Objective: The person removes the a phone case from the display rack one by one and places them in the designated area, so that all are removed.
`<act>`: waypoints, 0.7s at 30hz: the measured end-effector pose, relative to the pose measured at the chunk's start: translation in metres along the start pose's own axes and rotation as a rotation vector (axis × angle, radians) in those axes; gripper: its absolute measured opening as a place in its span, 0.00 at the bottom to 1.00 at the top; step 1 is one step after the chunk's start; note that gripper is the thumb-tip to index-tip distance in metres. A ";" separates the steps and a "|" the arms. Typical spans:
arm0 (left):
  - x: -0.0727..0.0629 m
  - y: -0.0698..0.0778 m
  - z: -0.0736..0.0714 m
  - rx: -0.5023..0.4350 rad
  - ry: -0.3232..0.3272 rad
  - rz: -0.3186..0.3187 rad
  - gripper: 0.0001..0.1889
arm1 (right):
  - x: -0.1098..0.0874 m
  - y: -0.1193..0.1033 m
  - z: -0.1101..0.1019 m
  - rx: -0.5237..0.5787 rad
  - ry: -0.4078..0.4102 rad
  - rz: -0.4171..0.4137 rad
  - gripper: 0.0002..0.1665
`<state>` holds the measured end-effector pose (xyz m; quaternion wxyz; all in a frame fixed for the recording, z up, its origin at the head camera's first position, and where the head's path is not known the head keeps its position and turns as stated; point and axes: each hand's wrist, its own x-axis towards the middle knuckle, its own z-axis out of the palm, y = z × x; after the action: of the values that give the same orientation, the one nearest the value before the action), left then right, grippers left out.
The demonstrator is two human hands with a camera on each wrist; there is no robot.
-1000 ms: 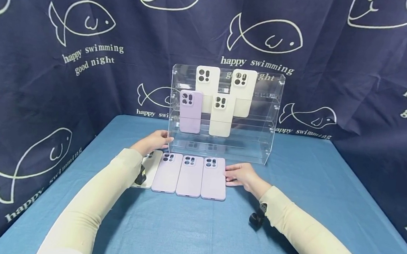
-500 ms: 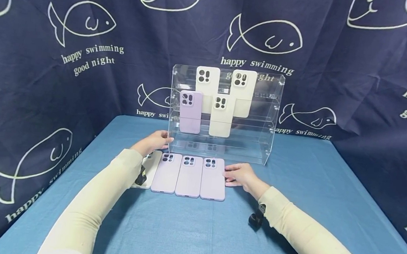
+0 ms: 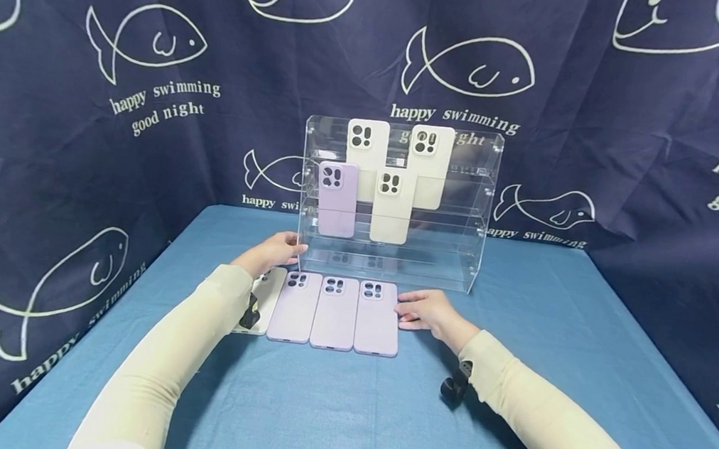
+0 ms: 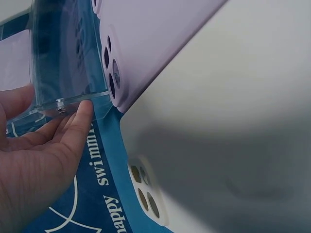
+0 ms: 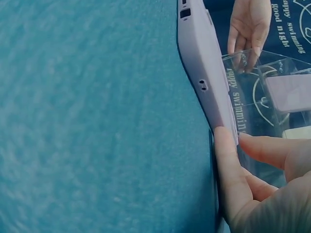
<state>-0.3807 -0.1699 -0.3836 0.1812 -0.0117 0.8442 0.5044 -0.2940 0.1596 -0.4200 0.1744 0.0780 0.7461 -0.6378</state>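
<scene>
In the head view my left hand [image 3: 275, 249] touches the lower left side of a clear acrylic display stand [image 3: 439, 263], its fingers fairly straight along the panel [image 4: 73, 97]. My right hand [image 3: 432, 311] has its fingertips against the right edge of a lilac phone case [image 3: 378, 326]. The right wrist view shows that case's side edge [image 5: 206, 87], with two fingers touching it. This case ends a row with two more lilac cases [image 3: 334, 322] and a cream case [image 3: 270, 295], partly behind my left wrist. All of them lie flat, camera cutouts away from me.
On the stand lean a lilac case [image 3: 337, 208] and several cream cases, one [image 3: 391, 216] overlapping those behind. A blue cloth [image 3: 343, 408] covers the table. Behind and to the sides hang dark blue curtains [image 3: 310, 56] with fish drawings.
</scene>
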 end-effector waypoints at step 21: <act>-0.007 0.003 0.002 -0.002 0.006 0.027 0.33 | -0.007 -0.015 -0.010 0.059 -0.050 -0.048 0.25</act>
<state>-0.3745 -0.1679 -0.3793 0.1717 -0.0019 0.8442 0.5078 -0.2948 0.1678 -0.4022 0.1751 0.0491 0.7240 -0.6654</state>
